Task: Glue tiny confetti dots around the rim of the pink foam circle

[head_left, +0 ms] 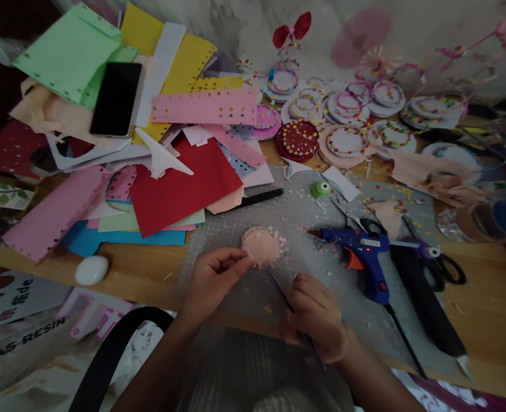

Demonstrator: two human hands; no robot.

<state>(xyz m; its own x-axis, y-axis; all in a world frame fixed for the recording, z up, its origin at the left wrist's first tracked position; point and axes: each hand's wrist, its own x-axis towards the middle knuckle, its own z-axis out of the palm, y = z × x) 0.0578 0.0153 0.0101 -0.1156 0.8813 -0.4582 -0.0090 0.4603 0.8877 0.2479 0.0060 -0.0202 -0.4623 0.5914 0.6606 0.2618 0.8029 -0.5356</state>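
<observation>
Bare forearms (167, 349) stretch over the smooth wooden surface (139, 266), where a flat peach disc (263, 246), its rim rough with tiny pale and pink pieces (282, 242), lies on the grey gridded mat (295, 209). With thumb and finger nearly together, the left hand (212, 280) pinches the disc's left edge; the right hand (315, 317), apart from it, is curled firmly around slim dark tweezers (278, 285), pointing at the lower rim.

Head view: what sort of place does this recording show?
Probably a paper-craft worktable, perhaps at home or in a small workshop. Signs of it are the blue glue gun, the heap of coloured paper and the pink disc edged with small cut-outs by the left hand.
</observation>
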